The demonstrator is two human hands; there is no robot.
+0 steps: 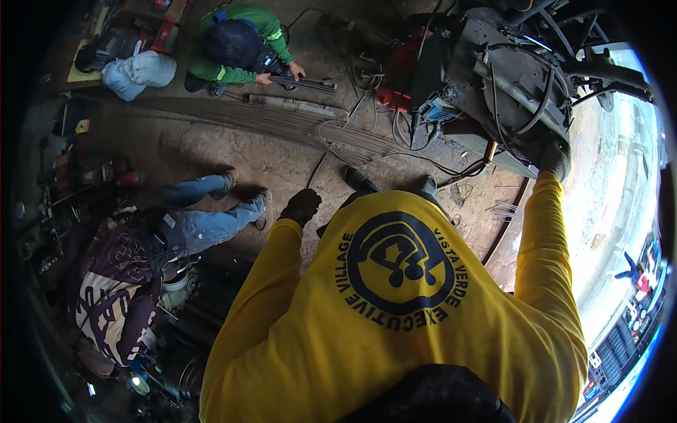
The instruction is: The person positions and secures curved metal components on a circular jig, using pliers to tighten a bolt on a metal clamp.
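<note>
While the right hand (555, 158), in a dark work glove, lies at the lower right edge of a cluttered steel worktable (458, 53) in the upper right of the frame, its fingers are hidden, so I cannot tell whether it grasps anything there. The left hand (302, 206), also in a dark glove, hangs near the centre of the frame with its fingers curled inward; a thin dark line runs across the floor just above it, and I cannot tell whether the hand grasps that or is merely closed. On the worktable lies a looped cable (546, 106), and a blue tool (441, 111) sits at the table's left side, near a red machine (393, 100). Below the table, dark cables cross the concrete floor (381, 158), and short thin rods (503, 210) lie to the right of centre. Long metal bars (233, 121) stretch across the floor in the upper middle. At upper left, a co-worker in green (275, 32) bends low with both hands at a metal piece (314, 84), near a pale cloth bundle (139, 72). Another person in jeans (211, 229) occupies the lower left, legs toward the centre.
</note>
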